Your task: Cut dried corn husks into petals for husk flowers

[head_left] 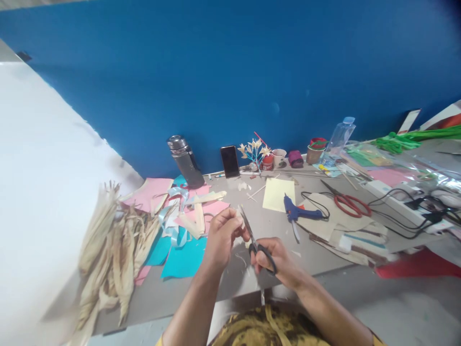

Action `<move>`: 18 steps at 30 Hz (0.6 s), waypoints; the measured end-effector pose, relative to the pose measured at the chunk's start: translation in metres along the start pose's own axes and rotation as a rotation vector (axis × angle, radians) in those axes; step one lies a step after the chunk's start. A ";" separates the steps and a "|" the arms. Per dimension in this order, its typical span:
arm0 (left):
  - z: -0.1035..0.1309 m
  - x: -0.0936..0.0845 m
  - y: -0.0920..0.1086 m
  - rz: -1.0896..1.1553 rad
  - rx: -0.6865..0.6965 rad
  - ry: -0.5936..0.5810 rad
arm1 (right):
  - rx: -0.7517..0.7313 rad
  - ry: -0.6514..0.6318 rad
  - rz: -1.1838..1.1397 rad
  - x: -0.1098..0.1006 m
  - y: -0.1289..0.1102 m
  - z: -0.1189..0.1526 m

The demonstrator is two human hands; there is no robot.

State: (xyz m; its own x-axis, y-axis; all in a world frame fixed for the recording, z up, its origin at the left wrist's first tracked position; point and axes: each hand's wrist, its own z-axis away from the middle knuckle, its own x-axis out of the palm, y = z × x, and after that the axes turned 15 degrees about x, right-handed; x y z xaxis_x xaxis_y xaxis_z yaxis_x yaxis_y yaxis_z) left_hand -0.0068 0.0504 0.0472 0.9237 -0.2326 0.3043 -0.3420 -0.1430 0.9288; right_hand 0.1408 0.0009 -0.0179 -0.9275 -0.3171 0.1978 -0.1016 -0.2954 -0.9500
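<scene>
Centre frame: your right hand (279,262) is gripping scissors (256,242), blades angling up-left toward the husk strip (238,218) your left hand (223,235) is pinching.

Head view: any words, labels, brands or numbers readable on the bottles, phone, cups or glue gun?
None can be read.
Flask: no text visible.
Phone: screen dark.
Plastic bottle: label blurred.
Cups: markings too small.
Glue gun: no lettering legible.
Scissors in the right hand: no marking visible.
</scene>
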 end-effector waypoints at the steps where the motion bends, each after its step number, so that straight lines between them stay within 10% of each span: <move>1: 0.000 0.000 0.000 0.009 -0.006 -0.002 | -0.007 -0.015 -0.019 0.001 -0.001 0.001; 12: -0.001 -0.001 0.001 0.036 -0.016 0.069 | -0.057 0.073 0.024 -0.007 -0.002 0.002; 18: 0.009 -0.001 0.003 -0.207 0.248 0.111 | 0.132 0.511 0.704 -0.021 -0.002 -0.006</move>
State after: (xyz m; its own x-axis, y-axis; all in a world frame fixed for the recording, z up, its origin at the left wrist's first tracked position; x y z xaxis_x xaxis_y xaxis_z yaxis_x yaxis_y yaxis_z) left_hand -0.0103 0.0418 0.0478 0.9864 -0.0702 0.1483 -0.1640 -0.4093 0.8975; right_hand 0.1583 0.0130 -0.0219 -0.8100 -0.0317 -0.5856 0.5673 -0.2955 -0.7687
